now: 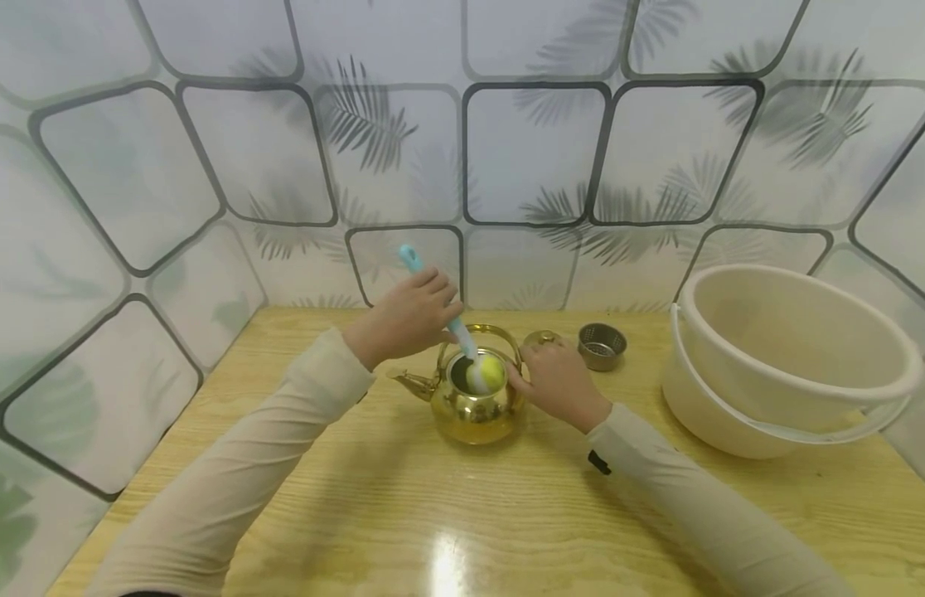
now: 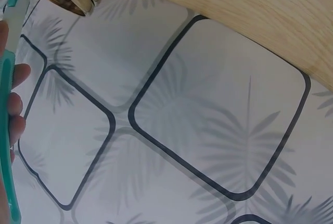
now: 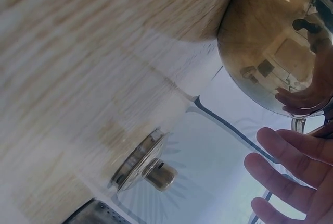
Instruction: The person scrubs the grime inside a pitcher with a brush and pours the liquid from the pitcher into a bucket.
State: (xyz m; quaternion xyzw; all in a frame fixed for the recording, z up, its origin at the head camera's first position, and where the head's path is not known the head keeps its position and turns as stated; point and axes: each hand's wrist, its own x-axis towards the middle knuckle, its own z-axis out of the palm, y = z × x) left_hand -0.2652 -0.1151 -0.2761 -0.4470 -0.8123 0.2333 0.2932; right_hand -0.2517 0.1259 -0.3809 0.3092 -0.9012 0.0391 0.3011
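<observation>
My left hand (image 1: 410,315) grips the light-blue handle of a sponge brush (image 1: 433,286), its fingers wrapped round the handle in the left wrist view. The yellow and white sponge head (image 1: 486,375) sits in the open mouth of a shiny gold teapot (image 1: 477,419). At the teapot's right side, my right hand (image 1: 559,377) holds it near the base of its arched handle, thumb by the rim. Several fingers (image 3: 291,156) of that hand stand loosely spread below the handle joint in the right wrist view. The sponge's lower end is hidden inside the pot.
Behind the right hand lies the gold lid (image 1: 541,337) with its knob. Next to it stands a perforated metal strainer (image 1: 602,347). A large cream bucket (image 1: 791,365) with its handle down is at the right. Patterned wall covering (image 1: 537,157) borders the wooden table (image 1: 403,514).
</observation>
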